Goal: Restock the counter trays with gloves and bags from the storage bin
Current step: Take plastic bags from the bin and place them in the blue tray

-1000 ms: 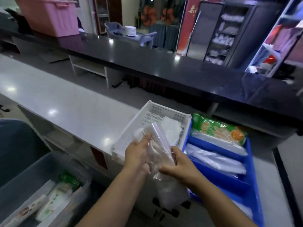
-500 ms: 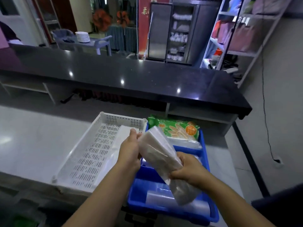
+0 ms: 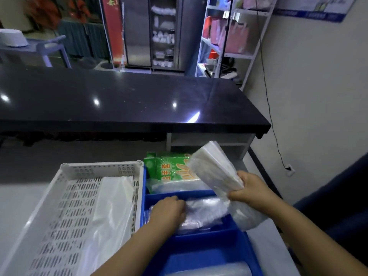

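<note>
Landmark: blue tray (image 3: 209, 255), divided into compartments.
Change: the left hand (image 3: 167, 213) has let go of the bag pack (image 3: 215, 168) and dropped into the tray's middle compartment.
Left hand: rests on the loose bags (image 3: 207, 211) there; whether it grips them cannot be told.
Right hand (image 3: 248, 189): alone clamps the pack, which is tilted above the tray's right side.
Glove pack (image 3: 169, 169): in the tray's far compartment.
White tray (image 3: 99, 168): against the blue tray's left wall.
Meaning: the left hand is probably making room, and the pack is not yet placed.
</note>
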Motion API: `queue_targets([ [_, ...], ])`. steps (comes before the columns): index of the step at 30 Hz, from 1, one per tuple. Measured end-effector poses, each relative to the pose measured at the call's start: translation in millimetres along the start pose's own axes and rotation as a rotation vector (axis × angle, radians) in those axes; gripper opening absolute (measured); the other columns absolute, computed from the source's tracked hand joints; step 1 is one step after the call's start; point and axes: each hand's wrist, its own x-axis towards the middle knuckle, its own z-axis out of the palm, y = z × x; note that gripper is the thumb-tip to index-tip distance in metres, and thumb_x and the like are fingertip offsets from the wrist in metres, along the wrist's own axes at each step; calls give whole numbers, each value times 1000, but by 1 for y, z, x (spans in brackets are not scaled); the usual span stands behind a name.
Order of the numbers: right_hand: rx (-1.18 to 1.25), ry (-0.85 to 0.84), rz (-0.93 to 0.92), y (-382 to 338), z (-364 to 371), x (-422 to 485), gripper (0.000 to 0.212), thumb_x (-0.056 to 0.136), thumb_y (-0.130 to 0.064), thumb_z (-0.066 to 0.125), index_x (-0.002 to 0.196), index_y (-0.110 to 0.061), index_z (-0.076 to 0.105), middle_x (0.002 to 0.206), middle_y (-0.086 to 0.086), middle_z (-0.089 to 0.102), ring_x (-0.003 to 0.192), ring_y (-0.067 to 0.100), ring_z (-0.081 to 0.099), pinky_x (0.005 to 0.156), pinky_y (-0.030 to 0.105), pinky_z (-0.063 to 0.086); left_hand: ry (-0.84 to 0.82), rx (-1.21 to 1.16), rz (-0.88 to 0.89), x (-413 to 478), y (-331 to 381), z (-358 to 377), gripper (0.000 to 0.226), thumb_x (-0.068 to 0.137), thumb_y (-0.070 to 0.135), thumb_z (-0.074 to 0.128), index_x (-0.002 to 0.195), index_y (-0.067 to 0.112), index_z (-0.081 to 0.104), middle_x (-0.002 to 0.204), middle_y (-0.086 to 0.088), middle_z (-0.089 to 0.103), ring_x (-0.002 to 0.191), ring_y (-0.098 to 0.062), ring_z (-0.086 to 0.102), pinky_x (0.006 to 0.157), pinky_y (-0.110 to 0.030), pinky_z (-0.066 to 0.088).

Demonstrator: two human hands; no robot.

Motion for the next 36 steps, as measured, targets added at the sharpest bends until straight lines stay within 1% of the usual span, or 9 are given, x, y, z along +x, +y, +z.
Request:
queue_targets([
  [5, 21, 21, 30, 3, 1, 8, 32, 68, -16, 77, 84, -31, 54, 86, -6, 63, 77, 9, 62, 59, 20, 46, -65, 96, -20, 8, 2, 8, 49, 74, 27, 63, 119, 19, 46, 120, -5, 56, 107, -26, 52, 86, -36, 41],
  [10, 22, 15, 18, 6, 0, 17, 31, 70, -21, 77, 84, -34, 53, 85, -10, 62, 76, 4, 61, 54, 14, 43, -74, 106, -25, 10, 4, 13, 54, 67, 31, 70, 114, 20, 46, 119, -4, 52, 107, -25, 47, 90, -35, 38],
  [12, 37, 3, -5, 6, -2, 22, 32, 71, -21, 77, 85, -35, 53, 87, -10, 62, 77, 4, 62, 55, 13, 44, -69, 70, -25, 8, 4, 11, 57, 67, 30, 70, 118, 21, 47, 119, -4, 50, 108, -25, 44, 90, -35, 37],
  [17, 36, -28, -54, 1, -13, 33, 35, 70, -18, 77, 96, -29, 56, 94, -6, 62, 86, 9, 61, 67, 22, 51, -32, -81, -65, 3, 16, 6, 56, 72, 34, 62, 126, 32, 47, 118, -2, 49, 109, -24, 46, 87, -35, 39],
  [22, 51, -55, -120, -6, -24, 38, 35, 70, -16, 77, 97, -27, 56, 95, -4, 63, 89, 13, 62, 78, 33, 55, -108, -43, -52, 7, 26, 3, 72, 71, 34, 67, 135, 26, 36, 132, -3, 51, 114, -27, 51, 94, -39, 42],
  [26, -1, -75, -178, -11, -23, 41, 35, 72, -18, 77, 100, -26, 57, 98, -3, 64, 90, 14, 62, 83, 37, 56, -88, -54, -90, 3, 32, 2, 56, 71, 23, 65, 124, 25, 49, 123, -5, 59, 109, -27, 53, 93, -37, 43],
  [30, -76, -78, -262, -16, -15, 48, 32, 73, -27, 75, 96, -33, 55, 94, -9, 63, 85, 7, 60, 72, 26, 53, 33, -105, -92, -13, 33, 4, 38, 79, 23, 53, 117, 25, 52, 115, -1, 62, 105, -25, 52, 89, -37, 39],
  [33, -226, -80, -358, -23, -4, 52, 33, 75, -34, 72, 101, -35, 53, 93, -11, 63, 82, 8, 61, 65, 21, 48, 127, -231, -84, -30, 32, 9, 26, 85, 23, 45, 110, 27, 53, 108, 4, 62, 101, -17, 53, 88, -31, 37],
  [36, -476, -81, -491, -31, 17, 54, 31, 79, -30, 66, 105, -29, 51, 91, -6, 63, 80, 14, 60, 63, 27, 50, 175, -160, -81, -44, 33, 12, 26, 86, 18, 40, 107, 24, 54, 107, 2, 60, 100, -19, 51, 90, -31, 34],
])
